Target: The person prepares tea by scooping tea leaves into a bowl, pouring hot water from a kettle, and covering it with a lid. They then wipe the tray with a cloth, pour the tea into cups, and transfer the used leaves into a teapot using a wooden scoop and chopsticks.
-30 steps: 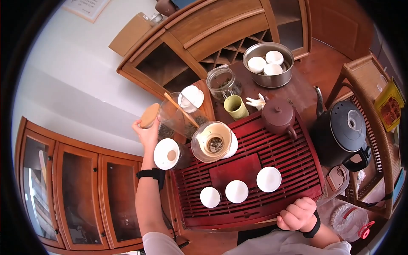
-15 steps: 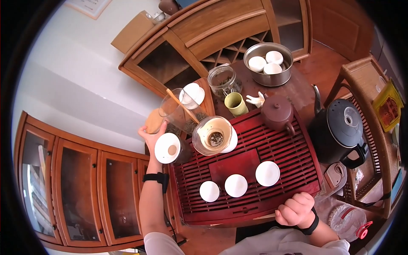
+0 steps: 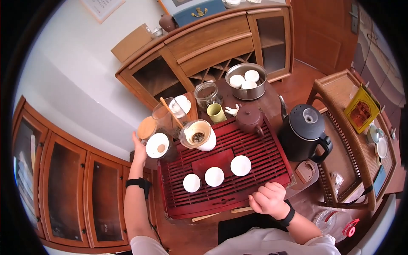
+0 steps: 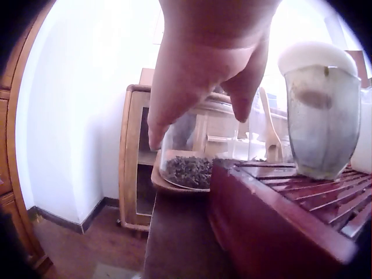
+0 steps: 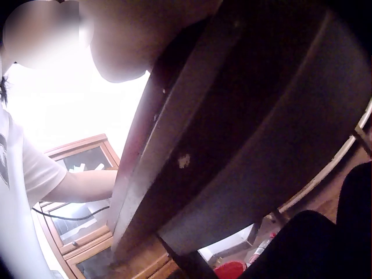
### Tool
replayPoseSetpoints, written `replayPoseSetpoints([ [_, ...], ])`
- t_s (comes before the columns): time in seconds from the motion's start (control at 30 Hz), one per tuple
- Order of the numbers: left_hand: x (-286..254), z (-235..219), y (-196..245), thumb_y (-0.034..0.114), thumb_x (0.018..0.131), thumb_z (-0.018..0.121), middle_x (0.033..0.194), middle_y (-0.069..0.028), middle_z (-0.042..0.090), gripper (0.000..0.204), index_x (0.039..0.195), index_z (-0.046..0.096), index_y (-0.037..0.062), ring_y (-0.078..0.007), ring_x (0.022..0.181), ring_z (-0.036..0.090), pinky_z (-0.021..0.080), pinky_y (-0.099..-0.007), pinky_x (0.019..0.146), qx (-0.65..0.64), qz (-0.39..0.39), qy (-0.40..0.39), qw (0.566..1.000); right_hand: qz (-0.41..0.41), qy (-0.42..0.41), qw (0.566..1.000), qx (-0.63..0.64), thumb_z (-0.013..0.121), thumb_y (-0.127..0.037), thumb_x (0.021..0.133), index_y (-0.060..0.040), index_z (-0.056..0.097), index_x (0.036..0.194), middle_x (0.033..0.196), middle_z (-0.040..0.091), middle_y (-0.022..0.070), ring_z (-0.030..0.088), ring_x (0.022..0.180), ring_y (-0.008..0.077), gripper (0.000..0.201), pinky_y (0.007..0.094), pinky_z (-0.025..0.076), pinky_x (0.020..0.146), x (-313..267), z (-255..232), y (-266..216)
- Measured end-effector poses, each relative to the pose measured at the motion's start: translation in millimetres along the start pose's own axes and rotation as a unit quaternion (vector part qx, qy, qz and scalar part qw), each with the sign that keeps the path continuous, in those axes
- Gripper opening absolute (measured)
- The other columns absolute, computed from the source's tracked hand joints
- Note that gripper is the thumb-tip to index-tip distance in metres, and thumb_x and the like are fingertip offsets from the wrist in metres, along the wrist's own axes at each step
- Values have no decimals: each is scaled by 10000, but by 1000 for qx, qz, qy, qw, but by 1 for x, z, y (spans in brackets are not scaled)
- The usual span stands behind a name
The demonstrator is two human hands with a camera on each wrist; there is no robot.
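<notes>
My left hand [image 3: 139, 146] is at a round wooden lid [image 3: 147, 127] at the left, its fingertips low beside the rim. In the left wrist view, finger and thumb come down on either side of a clear jar [image 4: 189, 168] of dark tea leaves; the hand hides its top. Close by stands a glass vessel with a white top [image 4: 322, 104]. My right hand [image 3: 268, 199] rests as an empty fist by the front right corner of the red slatted tea tray [image 3: 216, 208]. Several white cups [image 3: 214, 176] stand on that tray.
A strainer holding wet leaves [image 3: 197, 134], a purple-brown teapot [image 3: 249, 118] and a green cup [image 3: 216, 113] stand farther back. A wooden scoop [image 3: 171, 111] leans in another clear jar. A black kettle [image 3: 302, 131] is right of the tray; a steel pot [image 3: 246, 91] holds white cups.
The wooden lid, first held tilted up, has come down level onto the jar together with my left hand. The head view has shifted and tipped up. My right fist stays at the tray corner.
</notes>
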State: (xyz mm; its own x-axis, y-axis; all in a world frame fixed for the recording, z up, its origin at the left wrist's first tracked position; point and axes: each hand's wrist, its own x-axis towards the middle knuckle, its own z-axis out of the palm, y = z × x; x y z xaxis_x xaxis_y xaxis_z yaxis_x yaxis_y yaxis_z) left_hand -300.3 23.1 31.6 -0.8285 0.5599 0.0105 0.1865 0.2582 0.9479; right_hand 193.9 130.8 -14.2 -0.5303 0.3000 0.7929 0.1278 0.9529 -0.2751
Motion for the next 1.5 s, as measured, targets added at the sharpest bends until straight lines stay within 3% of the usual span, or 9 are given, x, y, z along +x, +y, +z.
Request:
replayPoseSetpoints([
  [0.1, -19, -3, 20, 128, 893, 705, 1567, -302, 204, 1058, 1570, -107, 160, -382, 1391, 385, 405, -449, 1080, 123, -31, 8, 992, 1, 19, 1000, 5, 733, -139, 660, -131, 510, 588, 570, 447, 4, 445, 494, 190, 234, 330, 354, 462, 0, 2, 0],
  [0.13, -11, -13, 2, 160, 891, 712, 1546, -321, 235, 1037, 1576, -67, 149, -379, 1376, 403, 400, -459, 1077, 118, 46, 33, 991, -2, 18, 1000, 8, 740, -141, 668, -130, 510, 585, 567, 453, 9, 453, 491, 195, 244, 331, 360, 462, 1, 1, 0],
  [0.23, -48, -25, 27, 153, 886, 689, 1496, -305, 338, 934, 1570, 54, 100, -320, 1338, 431, 371, -442, 1095, 36, 68, 114, 990, 2, 17, 1000, 6, 749, -139, 686, -125, 499, 579, 566, 465, 19, 463, 495, 206, 273, 338, 375, 463, 2, 1, -1],
  [0.4, -199, 6, 103, 81, 979, 583, 1436, -200, 460, 710, 1559, 174, 101, -254, 1311, 481, 375, -364, 1099, -64, 161, 118, 978, 9, 17, 1000, 15, 747, -99, 698, -111, 522, 590, 573, 486, 24, 482, 502, 210, 250, 334, 387, 470, 4, 3, -3],
  [0.53, -274, 52, 89, 36, 939, 599, 1426, -164, 474, 743, 1554, 186, 92, -254, 1328, 463, 320, -396, 1138, -57, 188, 113, 974, 20, 12, 1000, 7, 749, -90, 707, -106, 554, 612, 563, 484, 26, 484, 497, 215, 217, 334, 387, 470, 6, 3, -6],
  [0.7, -290, 102, 37, 60, 940, 615, 1432, -165, 473, 703, 1532, 237, 79, -272, 1330, 468, 309, -432, 1149, -74, 160, 153, 972, 21, 0, 1000, 11, 734, -109, 743, -117, 522, 619, 570, 464, 28, 492, 515, 212, 246, 340, 399, 485, 6, 4, -6],
  [0.93, -278, 131, 27, 120, 811, 774, 1504, -193, 372, 974, 1561, 152, 108, -322, 1402, 371, 238, -479, 1185, 21, 244, 136, 960, 32, -4, 999, 6, 733, -112, 750, -121, 513, 617, 569, 468, 24, 493, 514, 208, 257, 335, 399, 485, 7, 3, -7],
  [1.1, -261, 142, 22, 16, 627, 887, 1493, -223, 342, 1258, 1569, 61, 125, -328, 1342, 426, 383, -451, 1113, -33, 227, 81, 970, 31, -6, 999, 4, 741, -122, 744, -124, 523, 621, 571, 474, 21, 490, 512, 207, 250, 331, 396, 481, 5, 3, -6],
  [1.5, -261, 139, 20, -35, 701, 827, 1344, -175, 519, 1136, 1572, 116, 126, -254, 1201, 552, 442, -387, 1056, -13, 180, 64, 981, 29, -27, 999, 15, 757, -92, 714, -115, 559, 633, 567, 490, 26, 480, 497, 218, 215, 336, 389, 470, 7, 2, -5],
])
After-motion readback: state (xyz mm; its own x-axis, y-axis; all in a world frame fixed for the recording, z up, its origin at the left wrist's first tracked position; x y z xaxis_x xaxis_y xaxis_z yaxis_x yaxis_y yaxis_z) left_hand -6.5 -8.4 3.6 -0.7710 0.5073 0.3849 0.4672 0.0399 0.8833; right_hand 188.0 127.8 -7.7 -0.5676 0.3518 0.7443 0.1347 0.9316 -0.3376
